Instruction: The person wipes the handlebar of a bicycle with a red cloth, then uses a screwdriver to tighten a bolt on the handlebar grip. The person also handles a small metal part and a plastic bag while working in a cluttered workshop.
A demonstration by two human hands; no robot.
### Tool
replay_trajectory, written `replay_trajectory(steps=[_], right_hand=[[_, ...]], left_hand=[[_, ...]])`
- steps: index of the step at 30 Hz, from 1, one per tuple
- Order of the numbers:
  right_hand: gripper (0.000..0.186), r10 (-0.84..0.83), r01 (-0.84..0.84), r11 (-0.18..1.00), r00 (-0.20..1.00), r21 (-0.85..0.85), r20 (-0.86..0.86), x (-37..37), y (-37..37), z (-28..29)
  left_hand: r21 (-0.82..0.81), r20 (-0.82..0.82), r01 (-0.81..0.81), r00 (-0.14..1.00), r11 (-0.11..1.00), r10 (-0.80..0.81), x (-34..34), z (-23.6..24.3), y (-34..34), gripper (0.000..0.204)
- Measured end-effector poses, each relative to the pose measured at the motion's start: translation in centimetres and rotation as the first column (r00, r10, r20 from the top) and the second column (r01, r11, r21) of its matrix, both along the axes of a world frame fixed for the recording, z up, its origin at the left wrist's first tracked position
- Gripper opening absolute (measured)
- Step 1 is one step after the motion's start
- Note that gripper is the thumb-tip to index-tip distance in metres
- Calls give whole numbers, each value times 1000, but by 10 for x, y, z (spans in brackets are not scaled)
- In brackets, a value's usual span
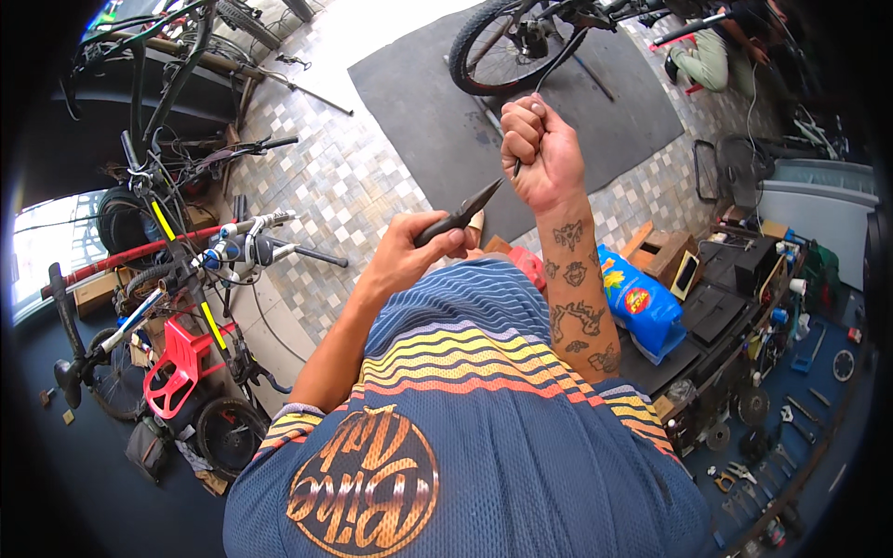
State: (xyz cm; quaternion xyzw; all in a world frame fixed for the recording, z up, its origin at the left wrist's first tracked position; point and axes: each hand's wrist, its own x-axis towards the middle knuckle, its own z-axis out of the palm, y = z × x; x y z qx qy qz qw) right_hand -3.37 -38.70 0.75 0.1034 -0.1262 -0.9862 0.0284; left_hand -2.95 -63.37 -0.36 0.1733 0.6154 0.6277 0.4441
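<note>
My left hand [425, 244] is closed around a dark pointed hand tool [465, 210], its tip angled up and right toward my right wrist. My right hand [541, 153] is raised in a fist with the palm side toward me, gripping a thin dark cable [549, 79]. The cable rises from the top of the fist toward a bicycle [479, 74] beyond, and a short dark piece shows below the curled fingers. The tool and my right hand look slightly apart.
Bicycles and frames [205, 260] crowd the left, with a red plastic chair [181, 363]. A grey mat [400, 130] lies ahead. Another person [698, 60] crouches upper right. A cluttered bench [735, 307] bearing a blue bag [633, 330] stands at my right, beside hanging tools [800, 418].
</note>
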Motion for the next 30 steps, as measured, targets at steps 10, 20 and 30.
replay_trajectory(steps=[10, 20, 30], right_hand=[[33, -32, 32, 999, 999, 7, -10, 10, 6, 7], [32, -53, 53, 998, 999, 46, -14, 13, 10, 11], [33, -84, 82, 991, 996, 105, 14, 18, 10, 13]], left_hand=[[68, -171, 183, 971, 981, -169, -37, -5, 16, 23], [-72, -329, 324, 885, 943, -329, -75, 5, 17, 21], [-99, -397, 393, 827, 914, -398, -90, 11, 25, 24]])
